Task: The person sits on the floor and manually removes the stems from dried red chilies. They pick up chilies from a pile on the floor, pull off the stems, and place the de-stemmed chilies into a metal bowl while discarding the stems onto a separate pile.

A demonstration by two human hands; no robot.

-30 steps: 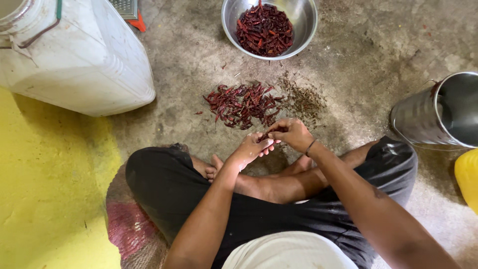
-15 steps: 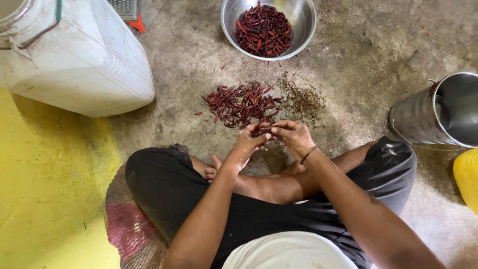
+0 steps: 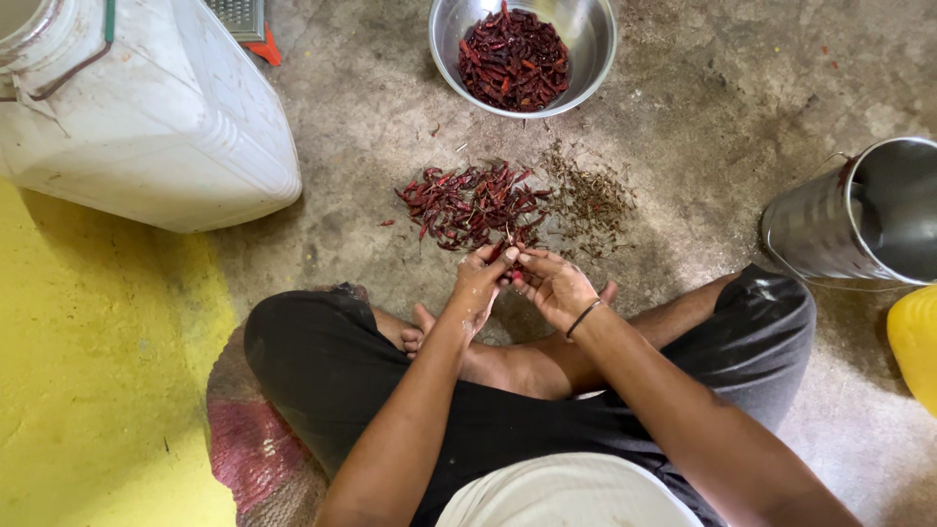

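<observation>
Just below the middle of the frame, the left hand and the right hand meet fingertip to fingertip, both curled nearly closed. Between them they pinch one small dried red chilli, the left thumb and forefinger on one end, the right fingers on the other. A thin dark bangle circles the right wrist.

The hands hover just above the near edge of a loose heap of dried red chillies spread on the bare grey concrete floor. Just right of the heap lies a scatter of brownish stems and seeds.

At the top centre sits a round steel bowl holding more dark red chillies. A large white plastic jerrycan fills the upper left. A cylindrical steel pail lies tilted at the right edge, with a yellow plastic container below it. The person sits cross-legged in dark trousers on a woven reddish mat at the lower left.
</observation>
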